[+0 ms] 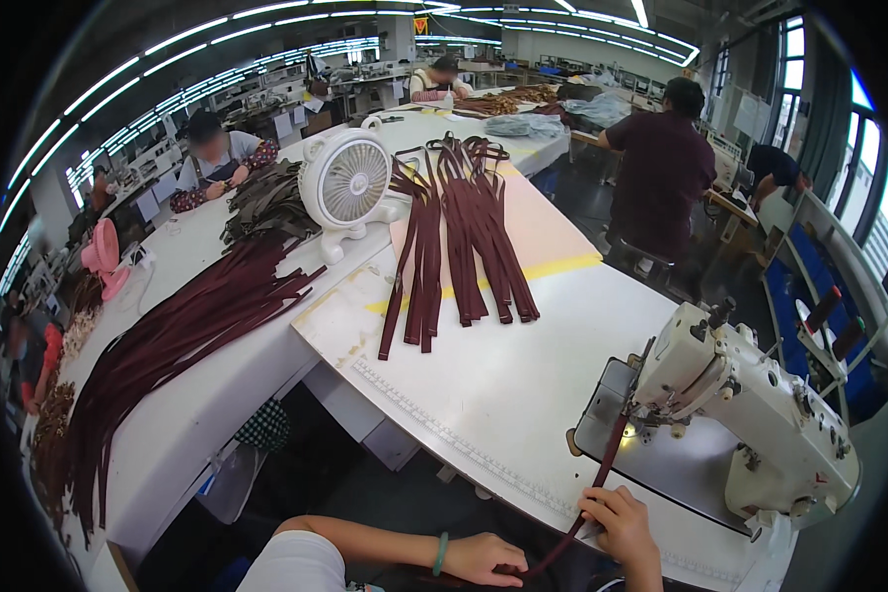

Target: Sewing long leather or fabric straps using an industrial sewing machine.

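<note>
A long, narrow maroon strap runs from under the head of a white sewing machine down over the table's front edge. My right hand pinches it between thumb and fingers, a short way in front of the lit needle area. Lower and to the left, my left hand, with a green bangle at the wrist, has its fingers closed on the trailing part of the same strap. The strap's lower end is hidden below the hand. A dark metal plate lies beneath the machine head.
Bundled maroon straps lie on the table's far part, beside a white fan. More loose maroon straps cover the left table. A printed ruler strip follows the front edge. Several co-workers sit farther off; thread spools stand at right.
</note>
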`<state>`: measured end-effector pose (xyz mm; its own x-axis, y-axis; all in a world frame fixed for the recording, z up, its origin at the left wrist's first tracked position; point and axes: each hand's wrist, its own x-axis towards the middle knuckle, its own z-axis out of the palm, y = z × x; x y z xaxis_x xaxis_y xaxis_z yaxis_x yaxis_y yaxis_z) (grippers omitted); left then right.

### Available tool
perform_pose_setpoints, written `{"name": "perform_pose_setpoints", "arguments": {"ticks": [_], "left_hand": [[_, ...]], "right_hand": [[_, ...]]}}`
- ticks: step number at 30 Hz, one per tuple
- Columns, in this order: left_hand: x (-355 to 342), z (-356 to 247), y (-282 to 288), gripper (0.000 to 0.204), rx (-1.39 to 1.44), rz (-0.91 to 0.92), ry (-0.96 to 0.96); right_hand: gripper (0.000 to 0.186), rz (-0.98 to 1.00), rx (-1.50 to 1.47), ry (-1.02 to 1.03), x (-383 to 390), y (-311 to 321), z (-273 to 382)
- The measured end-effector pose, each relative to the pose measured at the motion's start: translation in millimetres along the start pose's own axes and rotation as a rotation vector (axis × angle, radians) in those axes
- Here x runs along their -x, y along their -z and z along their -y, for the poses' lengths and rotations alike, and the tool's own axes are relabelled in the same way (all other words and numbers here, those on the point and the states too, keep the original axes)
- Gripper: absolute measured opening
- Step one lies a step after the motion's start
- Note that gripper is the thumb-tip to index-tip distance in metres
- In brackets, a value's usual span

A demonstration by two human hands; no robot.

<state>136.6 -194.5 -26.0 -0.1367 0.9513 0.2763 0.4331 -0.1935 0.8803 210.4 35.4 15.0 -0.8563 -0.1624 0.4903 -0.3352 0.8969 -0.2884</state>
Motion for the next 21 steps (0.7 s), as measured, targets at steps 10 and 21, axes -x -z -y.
{"name": "perform_pose_setpoints", "arguments": {"ticks": [10, 21], "left_hand": [[-27.7, 15.6, 169.2, 0.01, -1.091, -0.732, 0.101], [29.4, 47.8, 259.5, 0.017, -0.962, -1.103, 0.476]], "right_hand": [[0.026, 0.016, -0.02, -0.033, -2.7, 4.0, 3.9], [0.033, -0.024, -0.001, 0.002, -2.7, -0.8, -0.3]]}}
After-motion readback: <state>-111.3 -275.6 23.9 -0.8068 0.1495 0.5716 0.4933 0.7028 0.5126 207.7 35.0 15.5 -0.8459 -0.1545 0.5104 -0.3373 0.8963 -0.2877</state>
